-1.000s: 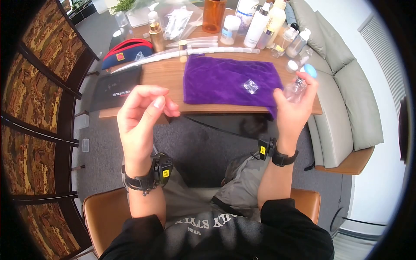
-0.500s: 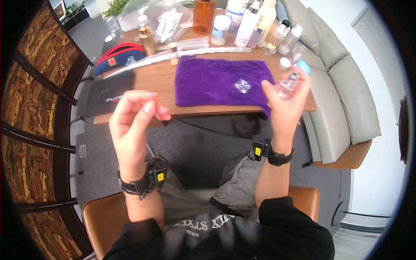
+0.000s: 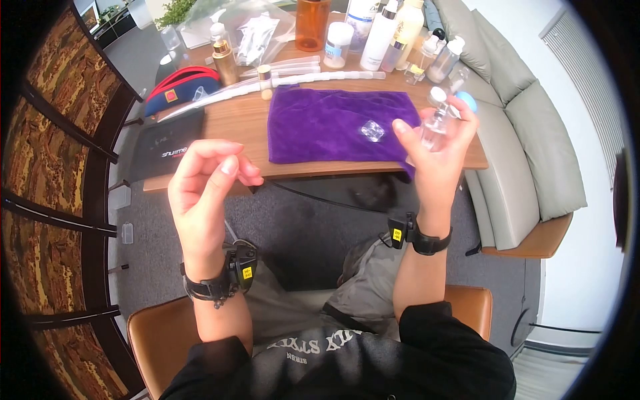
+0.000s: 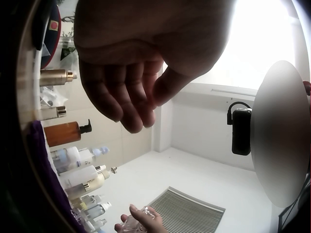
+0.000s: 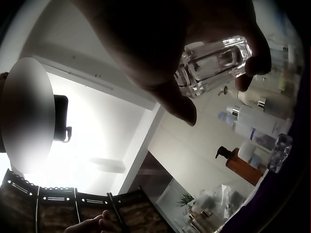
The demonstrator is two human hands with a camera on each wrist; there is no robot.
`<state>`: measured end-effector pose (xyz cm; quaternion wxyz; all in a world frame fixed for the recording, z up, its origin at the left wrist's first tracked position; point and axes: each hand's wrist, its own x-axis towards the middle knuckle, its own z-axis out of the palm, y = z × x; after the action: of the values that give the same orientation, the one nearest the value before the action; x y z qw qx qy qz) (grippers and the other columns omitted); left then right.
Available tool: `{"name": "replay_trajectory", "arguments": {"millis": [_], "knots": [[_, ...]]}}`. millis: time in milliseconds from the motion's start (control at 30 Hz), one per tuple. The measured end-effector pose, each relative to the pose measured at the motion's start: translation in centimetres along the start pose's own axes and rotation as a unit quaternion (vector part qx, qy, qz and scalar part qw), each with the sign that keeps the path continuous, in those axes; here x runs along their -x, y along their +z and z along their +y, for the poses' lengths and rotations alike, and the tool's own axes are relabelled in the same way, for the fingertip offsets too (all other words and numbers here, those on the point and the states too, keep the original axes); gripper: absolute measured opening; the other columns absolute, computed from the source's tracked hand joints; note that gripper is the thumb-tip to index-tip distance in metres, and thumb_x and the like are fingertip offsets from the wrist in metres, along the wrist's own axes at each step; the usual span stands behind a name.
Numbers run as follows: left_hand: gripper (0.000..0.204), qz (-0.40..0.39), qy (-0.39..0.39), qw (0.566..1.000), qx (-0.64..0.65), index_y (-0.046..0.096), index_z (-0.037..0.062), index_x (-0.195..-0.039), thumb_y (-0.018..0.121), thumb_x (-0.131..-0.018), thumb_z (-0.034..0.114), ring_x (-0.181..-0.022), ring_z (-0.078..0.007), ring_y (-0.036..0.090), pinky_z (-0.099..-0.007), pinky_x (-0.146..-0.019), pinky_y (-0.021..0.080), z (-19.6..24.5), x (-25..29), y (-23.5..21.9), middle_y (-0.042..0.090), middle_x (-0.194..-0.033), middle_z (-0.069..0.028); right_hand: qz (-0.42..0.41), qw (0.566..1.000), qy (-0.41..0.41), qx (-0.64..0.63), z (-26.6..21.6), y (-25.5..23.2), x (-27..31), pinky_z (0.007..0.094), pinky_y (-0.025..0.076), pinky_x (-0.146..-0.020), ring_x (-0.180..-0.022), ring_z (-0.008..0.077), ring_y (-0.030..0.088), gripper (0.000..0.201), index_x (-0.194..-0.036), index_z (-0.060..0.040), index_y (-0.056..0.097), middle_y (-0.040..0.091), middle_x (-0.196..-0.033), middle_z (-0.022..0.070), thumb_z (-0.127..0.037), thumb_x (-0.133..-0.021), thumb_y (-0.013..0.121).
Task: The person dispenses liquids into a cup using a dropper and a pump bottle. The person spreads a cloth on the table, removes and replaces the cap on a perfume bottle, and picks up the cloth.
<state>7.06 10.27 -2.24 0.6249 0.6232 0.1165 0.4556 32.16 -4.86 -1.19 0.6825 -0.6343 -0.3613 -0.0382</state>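
My right hand (image 3: 443, 153) grips a small clear glass bottle (image 5: 216, 64) between thumb and fingers, above the table's right front corner. The bottle has thick, faceted walls in the right wrist view. A clear faceted piece (image 3: 371, 131), like a bottle cap, lies on the purple towel (image 3: 320, 123), left of this hand. My left hand (image 3: 203, 193) is raised in front of the table's left part, fingers loosely bent and thumb near the fingertips. Nothing shows between its fingers in the left wrist view (image 4: 131, 92).
Several pump bottles and jars crowd the back right, with an amber bottle (image 3: 311, 27) beside them. A gold bottle (image 3: 225, 63), a blue and red pouch (image 3: 180, 90) and a black pouch (image 3: 167, 140) stand or lie at left. A long whitish strip (image 3: 293, 81) crosses behind the towel.
The head view has shifted slightly. In my right hand the glass bottle has swung leftward and stands more upright, with the thumb moved left. My left hand keeps the same pose.
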Motion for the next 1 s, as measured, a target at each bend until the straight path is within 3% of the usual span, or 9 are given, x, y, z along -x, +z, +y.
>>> {"name": "replay_trajectory", "arguments": {"millis": [100, 167, 333, 400, 433, 533, 600, 700, 1000], "knots": [[0.016, 0.003, 0.001, 1.0, -0.002, 0.062, 0.0002, -0.117, 0.055, -0.106, 0.009, -0.081, -0.0178, 0.066, -0.0325, -0.078, 0.055, 0.0, 0.0, -0.1, 0.067, -0.089, -0.0105, -0.026, 0.995, 0.074, -0.066, -1.0, 0.0, 0.2, 0.0339, 0.047, -0.097, -0.11, 0.0182, 0.053, 0.086, -0.148, -0.0063, 0.03, 0.047, -0.126, 0.011, -0.003, -0.082, 0.085], [0.016, 0.003, -0.001, 1.0, -0.003, 0.063, 0.0, -0.117, 0.055, -0.106, 0.009, -0.081, -0.018, 0.066, -0.0327, -0.078, 0.056, 0.0, 0.0, -0.1, 0.066, -0.089, -0.0104, -0.061, 0.997, -0.041, -0.028, -0.2, -0.2, 0.5, 0.0373, 0.044, -0.103, -0.117, 0.0211, 0.05, 0.089, -0.149, -0.0041, 0.024, 0.044, -0.129, 0.0143, -0.004, -0.083, 0.084], [0.015, 0.019, 0.007, 1.0, 0.012, 0.063, -0.0021, -0.115, 0.059, -0.103, 0.006, -0.08, -0.0179, 0.068, -0.0313, -0.076, 0.056, 0.0, 0.0, 0.2, 0.07, -0.088, -0.0103, -0.052, 0.993, -0.108, 0.001, -0.1, 0.8, 1.1, 0.0399, 0.041, -0.107, -0.122, 0.0256, 0.049, 0.094, -0.148, -0.0007, 0.023, 0.039, -0.132, 0.0182, -0.006, -0.08, 0.087], [0.015, 0.017, 0.005, 1.0, 0.014, 0.063, -0.0022, -0.114, 0.058, -0.103, 0.006, -0.08, -0.018, 0.068, -0.0316, -0.076, 0.056, 0.1, 0.0, 0.2, 0.069, -0.088, -0.0104, -0.016, 0.975, -0.203, 0.087, 0.2, 1.0, 1.0, 0.0388, 0.044, -0.105, -0.121, 0.025, 0.051, 0.101, -0.148, 0.0003, 0.022, 0.04, -0.133, 0.0184, -0.007, -0.076, 0.092], [0.015, 0.016, 0.005, 1.0, 0.017, 0.063, -0.0022, -0.114, 0.058, -0.103, 0.006, -0.08, -0.018, 0.068, -0.0318, -0.076, 0.057, 0.1, 0.0, 0.2, 0.069, -0.088, -0.0106, -0.016, 0.975, -0.203, 0.087, 0.3, 1.1, 1.1, 0.0388, 0.044, -0.105, -0.121, 0.025, 0.051, 0.101, -0.148, 0.0003, 0.022, 0.04, -0.133, 0.0184, -0.007, -0.076, 0.092], [0.015, 0.014, 0.006, 1.0, 0.017, 0.063, -0.0023, -0.114, 0.058, -0.103, 0.006, -0.081, -0.0181, 0.068, -0.0319, -0.076, 0.057, 0.1, 0.0, 0.2, 0.069, -0.088, -0.0108, 0.039, 0.977, -0.205, 0.047, 0.6, 1.6, 1.3, 0.0374, 0.05, -0.1, -0.115, 0.0237, 0.058, 0.102, -0.146, 0.0027, 0.03, 0.046, -0.132, 0.0177, -0.01, -0.071, 0.097], [0.015, 0.011, 0.009, 1.0, 0.015, 0.063, -0.0023, -0.114, 0.059, -0.103, 0.006, -0.08, -0.0182, 0.068, -0.0319, -0.076, 0.056, 0.0, 0.0, 0.2, 0.069, -0.088, -0.0108, 0.102, 0.965, -0.223, 0.095, 0.5, 1.7, 1.5, 0.0355, 0.054, -0.094, -0.11, 0.0224, 0.064, 0.094, -0.143, 0.0035, 0.044, 0.056, -0.129, 0.0168, -0.011, -0.067, 0.099], [0.016, 0.004, 0.008, 1.0, 0.007, 0.063, -0.0017, -0.116, 0.057, -0.104, 0.007, -0.081, -0.0186, 0.066, -0.0328, -0.077, 0.056, -0.1, 0.0, 0.0, 0.068, -0.089, -0.0109, 0.088, 0.962, -0.214, 0.148, -0.7, 1.5, 1.4, 0.0366, 0.055, -0.093, -0.11, 0.0246, 0.066, 0.085, -0.138, 0.0028, 0.056, 0.063, -0.127, 0.0163, -0.009, -0.064, 0.098], [0.017, -0.002, 0.009, 1.0, 0.001, 0.063, -0.001, -0.118, 0.056, -0.104, 0.008, -0.082, -0.0186, 0.065, -0.0339, -0.079, 0.055, -0.2, 0.0, 0.0, 0.067, -0.09, -0.0113, 0.075, 0.936, -0.268, 0.214, -1.6, 1.6, 1.1, 0.0389, 0.054, -0.096, -0.114, 0.0306, 0.065, 0.087, -0.142, 0.0008, 0.057, 0.064, -0.128, 0.0175, -0.002, -0.063, 0.094]]}}
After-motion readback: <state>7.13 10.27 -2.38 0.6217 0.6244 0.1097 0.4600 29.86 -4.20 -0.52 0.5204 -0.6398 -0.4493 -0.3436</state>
